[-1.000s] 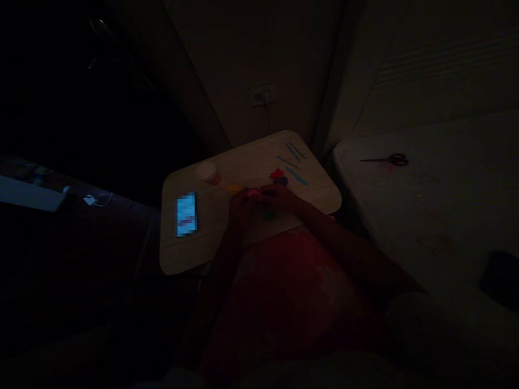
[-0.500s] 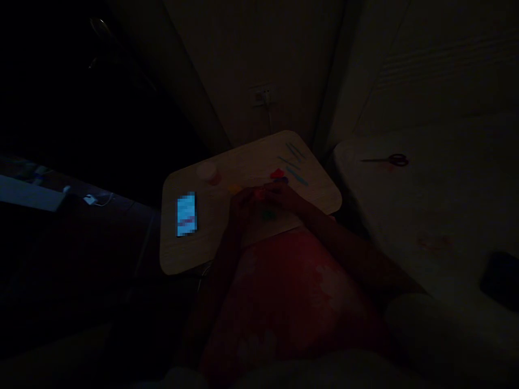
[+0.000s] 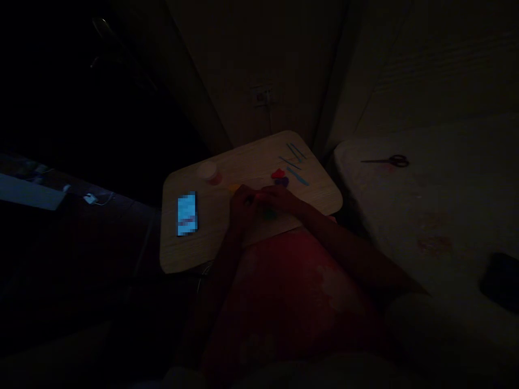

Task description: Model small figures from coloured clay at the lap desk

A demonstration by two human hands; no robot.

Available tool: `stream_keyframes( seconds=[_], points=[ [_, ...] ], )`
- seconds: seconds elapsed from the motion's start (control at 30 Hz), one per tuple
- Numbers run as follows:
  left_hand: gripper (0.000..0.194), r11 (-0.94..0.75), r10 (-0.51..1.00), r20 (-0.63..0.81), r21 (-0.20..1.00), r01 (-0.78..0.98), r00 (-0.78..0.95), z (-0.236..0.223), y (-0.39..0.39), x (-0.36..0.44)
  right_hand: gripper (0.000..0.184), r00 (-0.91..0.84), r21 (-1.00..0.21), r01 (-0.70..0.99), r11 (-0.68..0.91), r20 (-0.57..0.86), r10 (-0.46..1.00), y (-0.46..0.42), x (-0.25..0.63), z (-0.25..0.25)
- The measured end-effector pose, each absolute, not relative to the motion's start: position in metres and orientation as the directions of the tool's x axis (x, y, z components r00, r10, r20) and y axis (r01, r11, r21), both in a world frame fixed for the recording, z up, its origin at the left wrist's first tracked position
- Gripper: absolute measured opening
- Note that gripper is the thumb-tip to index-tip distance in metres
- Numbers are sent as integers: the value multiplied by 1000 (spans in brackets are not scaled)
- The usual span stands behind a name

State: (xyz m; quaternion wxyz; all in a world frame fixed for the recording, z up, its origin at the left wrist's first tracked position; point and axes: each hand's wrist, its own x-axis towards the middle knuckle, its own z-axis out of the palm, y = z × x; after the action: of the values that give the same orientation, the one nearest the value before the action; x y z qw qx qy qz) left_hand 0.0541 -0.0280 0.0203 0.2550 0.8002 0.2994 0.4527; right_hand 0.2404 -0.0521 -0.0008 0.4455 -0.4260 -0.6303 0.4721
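Observation:
In dim light, my left hand [image 3: 242, 208] and my right hand [image 3: 284, 199] meet over the near part of a small wooden table [image 3: 219, 213]. Their fingers are closed together around a small red piece [image 3: 257, 195] that looks like modelling clay, mostly covered by the fingers. Just beyond my right hand lie a red lump [image 3: 278, 173] and a purple lump [image 3: 281, 182]. A yellow piece [image 3: 234, 187] lies by my left fingertips. Under my right hand, towards me, is a green lump [image 3: 269, 214].
Several blue sticks or tools [image 3: 297, 175] lie at the table's far right. A pale-lidded tub [image 3: 208, 172] stands at the back left, with a lit phone [image 3: 187, 214] nearer. Scissors [image 3: 397, 160] rest on a pale surface at right. A socket [image 3: 263, 96] is on the wall.
My fingers have shifted slightly and closed further over the red piece, so less of it shows. More of the purple lump is now uncovered.

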Motion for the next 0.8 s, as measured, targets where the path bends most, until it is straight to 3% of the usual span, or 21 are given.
stream_keyframes(
  seconds=[0.1, 0.23, 0.37, 0.53, 0.8],
  points=[
    [29, -735, 665, 585, 622, 270, 463, 19, -27, 53, 52, -250, -953, 185, 238, 189, 950, -52, 240, 1],
    [24, -763, 636, 576, 568, 308, 514, 17, -30, 55, 49, -232, -978, 92, 189, 163, 959, -50, 240, -1],
    [46, -702, 695, 567, 666, 250, 442, 15, -30, 56, 50, -113, -987, -58, 151, 157, 981, -48, 243, 1],
    [40, -626, 770, 563, 757, 186, 299, 12, -28, 55, 60, -72, -980, 44, 192, 189, 979, -50, 248, 9],
    [46, -722, 653, 547, 660, 210, 524, 17, -29, 57, 65, -190, -989, -2, 150, 148, 971, -53, 241, 8]
  ],
)
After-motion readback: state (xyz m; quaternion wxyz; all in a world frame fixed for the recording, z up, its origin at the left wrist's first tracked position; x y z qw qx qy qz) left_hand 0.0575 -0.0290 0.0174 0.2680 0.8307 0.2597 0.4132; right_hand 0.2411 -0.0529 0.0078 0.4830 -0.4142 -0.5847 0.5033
